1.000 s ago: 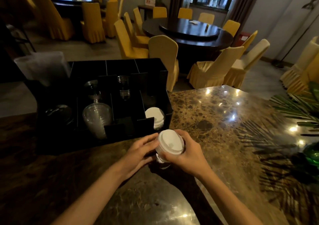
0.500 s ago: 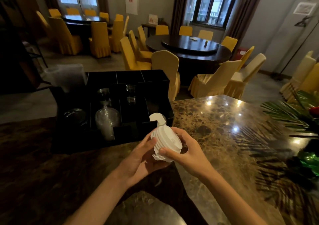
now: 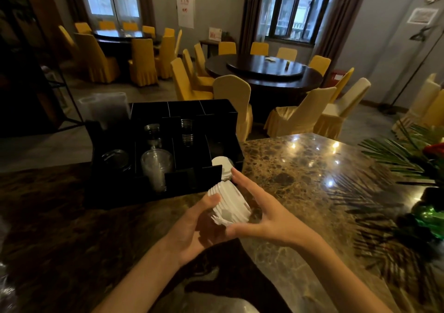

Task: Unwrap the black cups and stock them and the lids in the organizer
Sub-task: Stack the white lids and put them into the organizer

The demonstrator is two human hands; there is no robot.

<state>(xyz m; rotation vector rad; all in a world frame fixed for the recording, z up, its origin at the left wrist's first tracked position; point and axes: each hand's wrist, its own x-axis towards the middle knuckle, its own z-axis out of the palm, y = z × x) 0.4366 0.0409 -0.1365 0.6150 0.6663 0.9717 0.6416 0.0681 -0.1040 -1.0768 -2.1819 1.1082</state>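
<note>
Lids (image 3: pixel 228 203): one white stack, held in the air between both hands, above the near part of the tabletop (image 3: pixel 312 180) and just in front of the organizer (image 3: pixel 144 192). The stack lies tilted, its long axis running from low and near the person to high and away, with the upper end leaning toward the organizer's front right corner.

Left hand (image 3: pixel 194 226): cupped under and against the left side of the stack, thumb pressed on its upper edge, palm half open beneath it.

Right hand (image 3: pixel 262 212): fingers spread and extended, closing on the right side of the stack; the thumb meets its lower end, and the fingertips reach past the upper end, almost to the organizer wall. Both hands bear the load; neither is clearly nearer.

Organizer: black, divided; ahead and to the left of the hands. Its front right compartment, directly beyond the right fingertips, already holds white lids (image 3: pixel 222 166). Clear cups (image 3: pixel 156 168) and a dark stack (image 3: pixel 187 132) fill compartments further left.

Judgement: the coming move is a short forward carry into that front right compartment, axis turned upright. Black cups: not identifiable with certainty.
</note>
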